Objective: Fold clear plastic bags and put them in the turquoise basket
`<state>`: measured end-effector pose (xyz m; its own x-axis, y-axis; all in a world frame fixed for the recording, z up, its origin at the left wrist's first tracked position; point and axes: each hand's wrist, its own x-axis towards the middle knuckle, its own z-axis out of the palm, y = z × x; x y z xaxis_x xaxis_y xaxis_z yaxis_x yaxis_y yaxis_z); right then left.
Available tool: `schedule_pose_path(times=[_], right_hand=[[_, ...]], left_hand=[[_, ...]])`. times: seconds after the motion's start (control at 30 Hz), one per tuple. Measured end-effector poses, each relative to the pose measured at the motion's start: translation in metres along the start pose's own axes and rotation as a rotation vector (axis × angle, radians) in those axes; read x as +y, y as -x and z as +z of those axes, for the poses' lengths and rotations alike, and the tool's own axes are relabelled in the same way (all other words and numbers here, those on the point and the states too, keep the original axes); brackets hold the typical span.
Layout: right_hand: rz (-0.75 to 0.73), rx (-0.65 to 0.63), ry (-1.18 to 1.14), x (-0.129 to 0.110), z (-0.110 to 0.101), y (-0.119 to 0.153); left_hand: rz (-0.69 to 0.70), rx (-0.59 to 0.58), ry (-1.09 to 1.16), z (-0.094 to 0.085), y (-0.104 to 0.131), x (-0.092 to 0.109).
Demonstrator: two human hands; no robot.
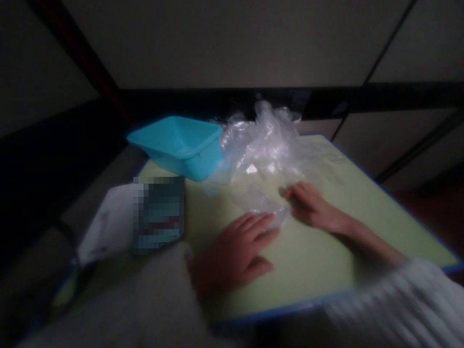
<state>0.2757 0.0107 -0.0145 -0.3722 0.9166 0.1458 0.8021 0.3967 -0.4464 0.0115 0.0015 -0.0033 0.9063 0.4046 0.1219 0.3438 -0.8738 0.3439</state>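
My left hand [237,251] lies palm down over the table with its fingers spread. Its fingertips reach the near edge of a thin clear plastic bag [259,198] lying flat. To the right, my right hand [310,205] has its fingers curled in beside the same bag's right edge. Blur hides whether any plastic is between those fingers. Behind both hands rises a crumpled heap of clear plastic bags [270,140]. At the heap's left stands a turquoise plastic basin [195,162], its inside only partly visible.
The yellow-green table [311,270] has a blue edge. On its left side lie a dark teal, partly pixelated flat object [163,212] and a white sheet-like item [112,217]. Pale panels [246,43] stand behind the table. The picture is dim and blurred.
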Motion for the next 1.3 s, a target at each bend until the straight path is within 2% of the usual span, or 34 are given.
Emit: schedule_pose_path(times=[0.17,0.33,0.53,0.77,0.87,1.17,1.3], right_hand=[[-0.017,0.03,-0.028,0.003,0.002,0.0],[0.027,0.114,-0.056,-0.005,0.004,0.0],[0.012,0.07,0.178,-0.012,0.006,0.001],[-0.023,0.067,0.205,-0.007,0.008,0.0],[-0.025,0.067,0.209,-0.006,0.009,0.0],[-0.019,0.056,0.222,-0.006,0.009,-0.001],[-0.015,0.075,0.21,-0.008,0.009,-0.001]], left_hand=[[0.003,-0.016,0.009,-0.001,-0.001,0.0],[-0.002,-0.008,0.022,-0.002,-0.001,0.0],[0.016,0.015,0.034,0.0,0.001,-0.001],[0.003,0.03,0.077,0.0,0.0,-0.002],[-0.05,0.058,0.091,-0.002,0.001,-0.009],[-0.331,0.278,0.004,0.006,0.01,-0.046],[-0.402,0.296,-0.053,0.007,0.008,-0.052]])
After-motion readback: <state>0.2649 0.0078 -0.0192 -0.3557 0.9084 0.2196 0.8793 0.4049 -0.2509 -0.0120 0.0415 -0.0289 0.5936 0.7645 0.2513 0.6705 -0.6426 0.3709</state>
